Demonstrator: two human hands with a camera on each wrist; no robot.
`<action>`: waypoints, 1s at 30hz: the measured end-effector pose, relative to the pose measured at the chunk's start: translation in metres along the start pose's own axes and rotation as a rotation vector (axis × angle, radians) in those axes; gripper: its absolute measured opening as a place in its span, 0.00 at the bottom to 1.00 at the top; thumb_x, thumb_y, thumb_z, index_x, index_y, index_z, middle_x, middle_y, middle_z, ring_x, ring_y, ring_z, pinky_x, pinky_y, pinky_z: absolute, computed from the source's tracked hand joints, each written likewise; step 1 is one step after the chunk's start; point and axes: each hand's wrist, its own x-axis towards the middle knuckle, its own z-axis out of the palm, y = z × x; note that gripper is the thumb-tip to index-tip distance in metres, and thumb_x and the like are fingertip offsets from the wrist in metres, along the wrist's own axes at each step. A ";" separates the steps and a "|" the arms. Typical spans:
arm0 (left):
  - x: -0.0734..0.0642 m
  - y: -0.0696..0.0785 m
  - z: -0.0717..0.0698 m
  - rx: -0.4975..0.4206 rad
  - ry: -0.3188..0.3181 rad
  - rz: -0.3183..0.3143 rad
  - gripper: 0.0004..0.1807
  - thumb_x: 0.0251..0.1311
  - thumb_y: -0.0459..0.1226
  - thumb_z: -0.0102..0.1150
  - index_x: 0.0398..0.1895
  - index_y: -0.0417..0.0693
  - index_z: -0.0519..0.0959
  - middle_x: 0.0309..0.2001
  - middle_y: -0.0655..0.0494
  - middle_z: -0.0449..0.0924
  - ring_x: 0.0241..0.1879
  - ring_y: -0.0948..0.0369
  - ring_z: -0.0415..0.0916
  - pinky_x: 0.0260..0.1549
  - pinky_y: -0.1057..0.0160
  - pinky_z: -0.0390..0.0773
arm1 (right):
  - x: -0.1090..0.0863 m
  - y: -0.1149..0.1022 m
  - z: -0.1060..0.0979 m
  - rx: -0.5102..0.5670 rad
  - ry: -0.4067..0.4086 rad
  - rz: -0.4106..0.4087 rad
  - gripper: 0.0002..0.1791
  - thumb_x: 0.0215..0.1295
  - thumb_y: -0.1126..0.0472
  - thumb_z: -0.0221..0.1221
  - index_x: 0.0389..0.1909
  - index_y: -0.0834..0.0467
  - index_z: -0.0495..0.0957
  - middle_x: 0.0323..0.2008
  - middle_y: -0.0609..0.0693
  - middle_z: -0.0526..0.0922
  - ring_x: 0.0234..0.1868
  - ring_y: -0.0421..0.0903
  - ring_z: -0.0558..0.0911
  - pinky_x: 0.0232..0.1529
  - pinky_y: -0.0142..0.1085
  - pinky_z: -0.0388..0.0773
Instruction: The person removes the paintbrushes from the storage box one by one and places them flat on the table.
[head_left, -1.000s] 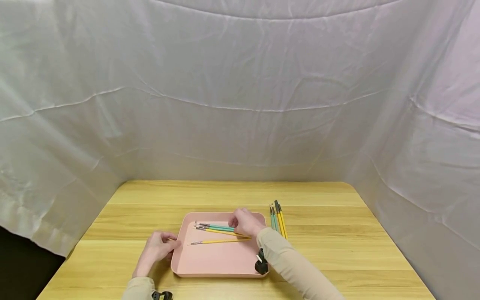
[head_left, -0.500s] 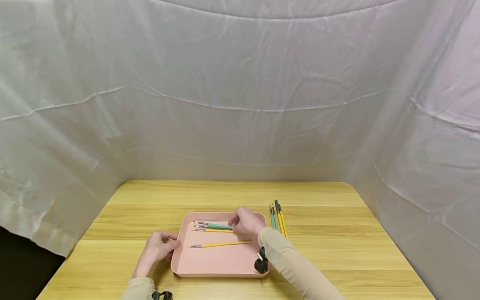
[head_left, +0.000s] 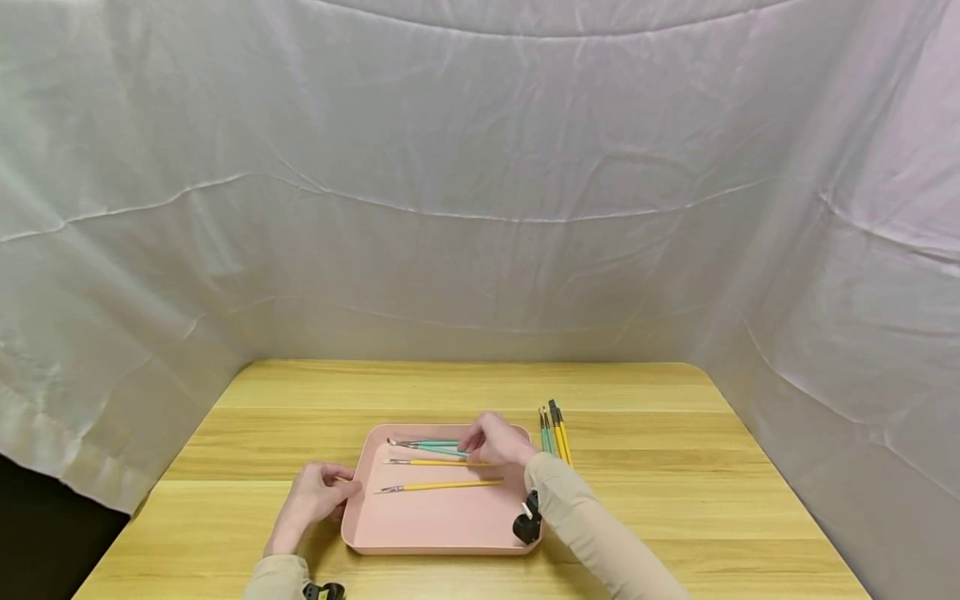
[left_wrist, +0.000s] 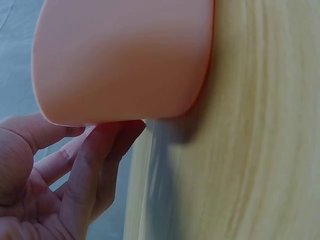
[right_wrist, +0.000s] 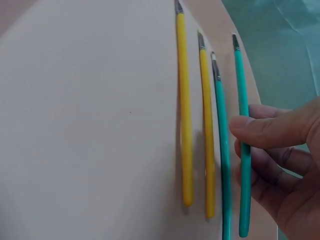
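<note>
My right hand (head_left: 497,440) is over the far right part of a pink tray (head_left: 435,529). Between thumb and fingers it pinches a teal paintbrush (right_wrist: 241,85), bristles pointing left in the head view. Close beside that brush lies a second teal paintbrush (right_wrist: 223,120) in the tray. Two yellow paintbrushes lie nearer me, one yellow brush (right_wrist: 207,120) by the teal pair and the other yellow brush (right_wrist: 184,100) apart from it. At the tray's left side, my left hand (head_left: 315,493) grips the wall, its fingertips against the outside in the left wrist view.
Several more paintbrushes (head_left: 558,433), teal and yellow, lie side by side on the wooden table (head_left: 675,500) just right of the tray. A pale cloth (head_left: 480,250) hangs around the table's back and sides.
The teal brushes have moved away from the yellow one they were bunched with, toward the tray's far side. My right hand has shifted slightly; my left hand stays put.
</note>
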 end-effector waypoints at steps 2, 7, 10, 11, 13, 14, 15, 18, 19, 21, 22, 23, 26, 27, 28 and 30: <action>0.000 0.000 0.000 0.000 0.000 0.000 0.13 0.54 0.27 0.65 0.40 0.25 0.82 0.25 0.48 0.84 0.21 0.59 0.81 0.21 0.60 0.85 | -0.002 0.001 -0.001 -0.009 -0.002 0.008 0.08 0.53 0.73 0.68 0.32 0.59 0.89 0.27 0.49 0.87 0.28 0.35 0.78 0.31 0.26 0.77; 0.000 0.000 0.000 0.000 0.001 -0.001 0.13 0.54 0.27 0.65 0.41 0.24 0.82 0.25 0.48 0.84 0.20 0.59 0.82 0.21 0.61 0.85 | -0.006 0.003 -0.004 0.045 -0.008 0.009 0.07 0.54 0.73 0.69 0.33 0.61 0.89 0.28 0.52 0.87 0.28 0.36 0.79 0.32 0.27 0.78; 0.000 0.000 0.000 -0.005 0.005 -0.001 0.13 0.53 0.28 0.65 0.41 0.25 0.82 0.25 0.48 0.84 0.20 0.59 0.81 0.21 0.62 0.85 | -0.009 0.004 -0.007 0.089 -0.007 -0.021 0.07 0.55 0.75 0.68 0.34 0.63 0.88 0.28 0.56 0.87 0.28 0.36 0.79 0.31 0.27 0.80; -0.001 -0.001 0.000 -0.001 0.003 0.005 0.13 0.53 0.28 0.65 0.41 0.25 0.82 0.25 0.48 0.84 0.20 0.59 0.81 0.21 0.62 0.85 | -0.010 0.004 -0.009 0.100 -0.008 -0.031 0.07 0.55 0.75 0.68 0.34 0.64 0.88 0.29 0.56 0.87 0.28 0.36 0.79 0.31 0.27 0.80; -0.001 -0.001 0.000 -0.001 0.005 0.007 0.13 0.53 0.28 0.65 0.40 0.25 0.83 0.24 0.48 0.84 0.20 0.60 0.81 0.21 0.62 0.85 | -0.012 0.004 -0.011 0.115 -0.004 -0.044 0.07 0.55 0.74 0.68 0.34 0.63 0.88 0.29 0.56 0.88 0.28 0.37 0.80 0.32 0.26 0.80; -0.001 -0.001 0.000 -0.002 0.006 0.008 0.13 0.53 0.28 0.65 0.40 0.25 0.83 0.24 0.48 0.84 0.20 0.60 0.81 0.20 0.63 0.84 | -0.014 0.004 -0.012 0.124 -0.002 -0.050 0.06 0.55 0.74 0.68 0.34 0.63 0.88 0.29 0.57 0.88 0.29 0.38 0.80 0.32 0.26 0.80; -0.001 -0.001 0.000 -0.001 0.006 0.011 0.13 0.53 0.28 0.65 0.40 0.26 0.83 0.24 0.48 0.84 0.20 0.60 0.81 0.20 0.63 0.84 | -0.015 0.004 -0.013 0.131 0.001 -0.052 0.06 0.55 0.74 0.68 0.34 0.63 0.88 0.30 0.57 0.88 0.29 0.39 0.81 0.32 0.26 0.80; -0.001 -0.001 0.000 0.005 0.009 0.014 0.12 0.53 0.28 0.65 0.39 0.26 0.83 0.23 0.49 0.84 0.19 0.60 0.80 0.19 0.63 0.84 | -0.019 0.005 -0.016 0.155 0.011 -0.056 0.07 0.57 0.74 0.67 0.35 0.64 0.88 0.32 0.59 0.88 0.31 0.43 0.83 0.33 0.28 0.81; -0.001 -0.001 0.000 0.009 0.009 0.016 0.12 0.53 0.28 0.65 0.39 0.26 0.83 0.23 0.48 0.84 0.19 0.60 0.80 0.19 0.63 0.84 | -0.020 0.005 -0.017 0.165 0.015 -0.059 0.07 0.57 0.74 0.67 0.36 0.64 0.88 0.33 0.60 0.88 0.32 0.45 0.83 0.34 0.28 0.82; -0.001 -0.001 0.000 0.012 0.011 0.015 0.12 0.53 0.28 0.65 0.40 0.26 0.83 0.23 0.48 0.84 0.19 0.60 0.80 0.20 0.63 0.84 | -0.023 0.005 -0.019 0.183 0.023 -0.055 0.08 0.57 0.75 0.66 0.37 0.64 0.88 0.34 0.60 0.88 0.33 0.47 0.84 0.35 0.30 0.83; 0.000 -0.001 0.001 0.016 0.012 0.016 0.12 0.53 0.28 0.65 0.40 0.26 0.83 0.23 0.48 0.84 0.18 0.60 0.80 0.20 0.62 0.84 | -0.025 0.006 -0.020 0.196 0.027 -0.053 0.08 0.57 0.75 0.66 0.37 0.65 0.88 0.34 0.61 0.88 0.33 0.48 0.84 0.35 0.31 0.83; 0.000 -0.001 0.001 0.019 0.012 0.017 0.13 0.54 0.28 0.65 0.40 0.26 0.83 0.24 0.48 0.84 0.19 0.60 0.80 0.20 0.62 0.84 | -0.027 0.006 -0.020 0.204 0.033 -0.046 0.08 0.57 0.75 0.66 0.37 0.65 0.88 0.34 0.61 0.88 0.33 0.48 0.84 0.36 0.32 0.83; -0.001 0.000 0.000 0.019 0.013 0.015 0.12 0.54 0.28 0.65 0.40 0.26 0.83 0.23 0.48 0.84 0.19 0.60 0.80 0.20 0.62 0.84 | -0.032 0.006 -0.021 0.222 0.060 -0.015 0.09 0.57 0.74 0.66 0.38 0.64 0.88 0.35 0.59 0.88 0.33 0.45 0.82 0.36 0.30 0.82; -0.001 0.000 0.000 0.021 0.013 0.016 0.12 0.54 0.28 0.65 0.40 0.26 0.83 0.23 0.48 0.84 0.19 0.60 0.80 0.20 0.62 0.84 | -0.033 0.006 -0.022 0.226 0.069 -0.006 0.09 0.57 0.73 0.66 0.39 0.64 0.87 0.35 0.58 0.88 0.33 0.43 0.82 0.36 0.30 0.81; -0.001 0.000 0.000 0.022 0.012 0.016 0.12 0.54 0.28 0.65 0.40 0.26 0.83 0.23 0.48 0.84 0.19 0.60 0.80 0.20 0.62 0.84 | -0.035 0.006 -0.022 0.231 0.076 0.002 0.09 0.57 0.73 0.66 0.39 0.64 0.87 0.35 0.58 0.88 0.33 0.42 0.81 0.36 0.29 0.80; -0.001 0.000 0.000 0.025 0.010 0.017 0.12 0.54 0.28 0.65 0.40 0.26 0.83 0.23 0.48 0.84 0.19 0.60 0.80 0.20 0.63 0.83 | -0.039 0.006 -0.023 0.237 0.090 0.010 0.09 0.58 0.72 0.66 0.39 0.64 0.87 0.35 0.57 0.87 0.33 0.40 0.79 0.36 0.28 0.78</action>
